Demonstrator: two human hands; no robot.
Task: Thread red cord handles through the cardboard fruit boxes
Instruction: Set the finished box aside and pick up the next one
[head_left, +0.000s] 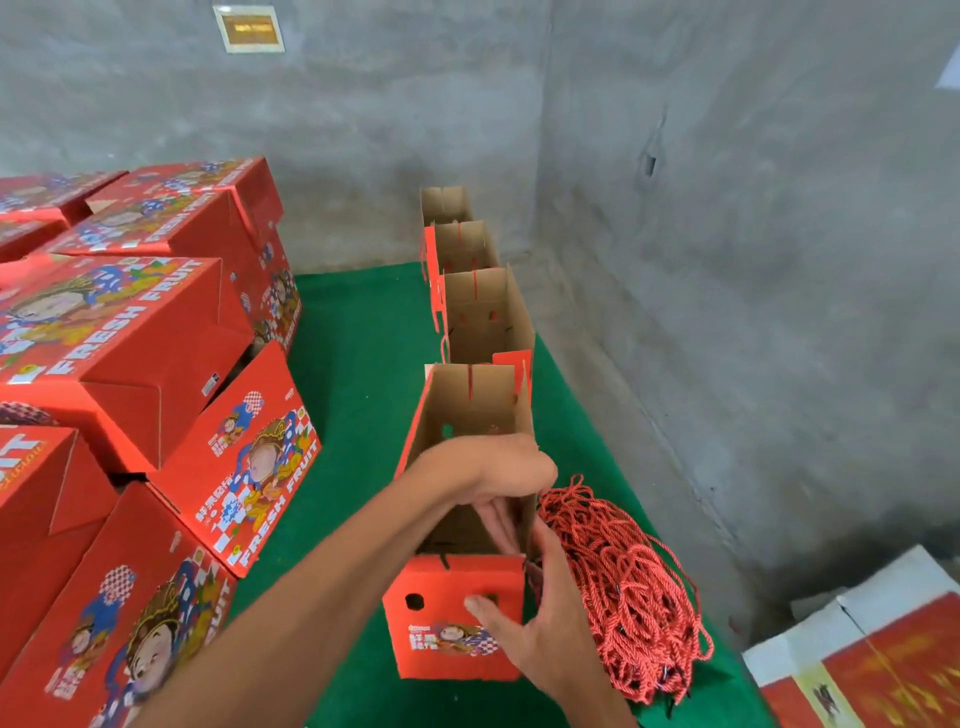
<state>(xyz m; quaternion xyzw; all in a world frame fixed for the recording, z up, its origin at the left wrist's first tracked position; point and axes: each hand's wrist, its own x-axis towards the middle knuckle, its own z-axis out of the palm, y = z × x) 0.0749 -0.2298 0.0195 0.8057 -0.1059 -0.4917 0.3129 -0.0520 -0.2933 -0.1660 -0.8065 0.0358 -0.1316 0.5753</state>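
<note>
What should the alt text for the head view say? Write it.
A person's left hand reaches inside an open cardboard fruit box on a green mat while the right hand steadies its front, beside a pile of red cords. Three more open boxes line up behind; finished boxes are stacked left.

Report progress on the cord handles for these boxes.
Apparently done: cords hang from the far open boxes. In hand: the nearest box, left hand reaching inside, right hand against its holed front. Left: a large cord pile beside it.
</note>
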